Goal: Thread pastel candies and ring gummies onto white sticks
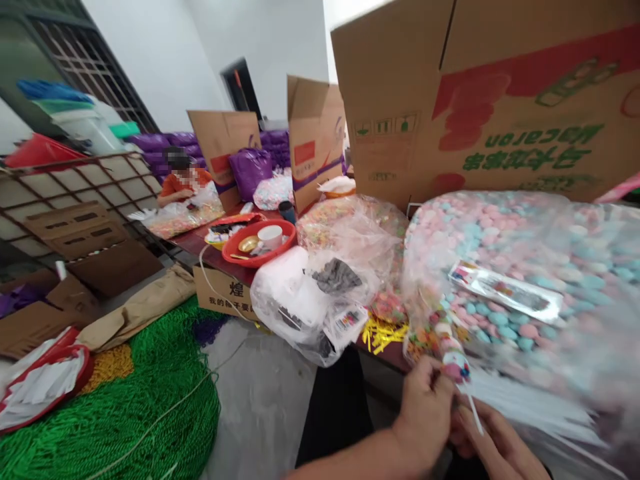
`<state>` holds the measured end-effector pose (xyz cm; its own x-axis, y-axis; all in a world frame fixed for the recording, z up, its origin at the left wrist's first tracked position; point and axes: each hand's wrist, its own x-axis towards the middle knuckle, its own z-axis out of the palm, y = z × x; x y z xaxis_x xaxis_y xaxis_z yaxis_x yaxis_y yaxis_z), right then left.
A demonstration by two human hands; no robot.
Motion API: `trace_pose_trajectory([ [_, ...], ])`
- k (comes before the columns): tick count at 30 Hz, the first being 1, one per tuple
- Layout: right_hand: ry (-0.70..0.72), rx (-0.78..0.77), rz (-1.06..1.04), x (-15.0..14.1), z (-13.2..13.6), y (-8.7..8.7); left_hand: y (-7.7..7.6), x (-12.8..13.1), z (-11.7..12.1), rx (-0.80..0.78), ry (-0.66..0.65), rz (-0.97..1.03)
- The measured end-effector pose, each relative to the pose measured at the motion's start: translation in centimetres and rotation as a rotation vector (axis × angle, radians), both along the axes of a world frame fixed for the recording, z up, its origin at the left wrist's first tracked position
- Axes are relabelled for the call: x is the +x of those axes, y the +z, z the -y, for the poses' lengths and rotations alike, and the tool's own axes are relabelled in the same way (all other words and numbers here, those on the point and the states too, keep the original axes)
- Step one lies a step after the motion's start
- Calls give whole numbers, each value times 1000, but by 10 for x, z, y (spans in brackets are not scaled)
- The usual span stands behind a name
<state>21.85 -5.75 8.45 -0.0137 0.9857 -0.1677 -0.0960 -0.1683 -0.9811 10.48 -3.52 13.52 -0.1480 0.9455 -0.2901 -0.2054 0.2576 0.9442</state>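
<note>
Low at the right, a marshmallow candy skewer tilts on a thin white stick, with pink, white and coloured pieces toward its upper end. My left hand is closed on it, fingertips pinching beside the lowest pink piece. Just below, my right hand has its fingers bent together around the stick's lower part; their exact grip is partly hidden. Beyond the hands lies a big clear bag of pink, blue and white candies. A flat silver wrapper with a printed end rests on that bag.
Behind the bag stands a large carton. Farther left are another bag of colourful candies, yellow twist ties, a white plastic bag and a red basin. A co-worker sits across; green cord covers the floor.
</note>
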Motion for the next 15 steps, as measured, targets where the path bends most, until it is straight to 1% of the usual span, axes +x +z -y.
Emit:
trace_pose_trajectory([
  [3, 9, -168, -211, -6, 10, 27, -4, -8, 0, 122, -123, -393],
  [5, 40, -267, -343, -7, 12, 35, -10, -15, -2, 119, -210, -585],
  [7, 93, -337, -449, -7, 10, 36, -15, -20, -5, 92, -268, -728],
  [9, 108, -376, -485, -5, 7, 35, -16, -22, -6, 115, -308, -865],
  [12, 59, -384, -462, -7, 1, 33, -14, -24, -6, 200, -363, -1029],
  [15, 34, -374, -470, -14, -1, 30, -11, -25, -6, 252, -408, -1136],
])
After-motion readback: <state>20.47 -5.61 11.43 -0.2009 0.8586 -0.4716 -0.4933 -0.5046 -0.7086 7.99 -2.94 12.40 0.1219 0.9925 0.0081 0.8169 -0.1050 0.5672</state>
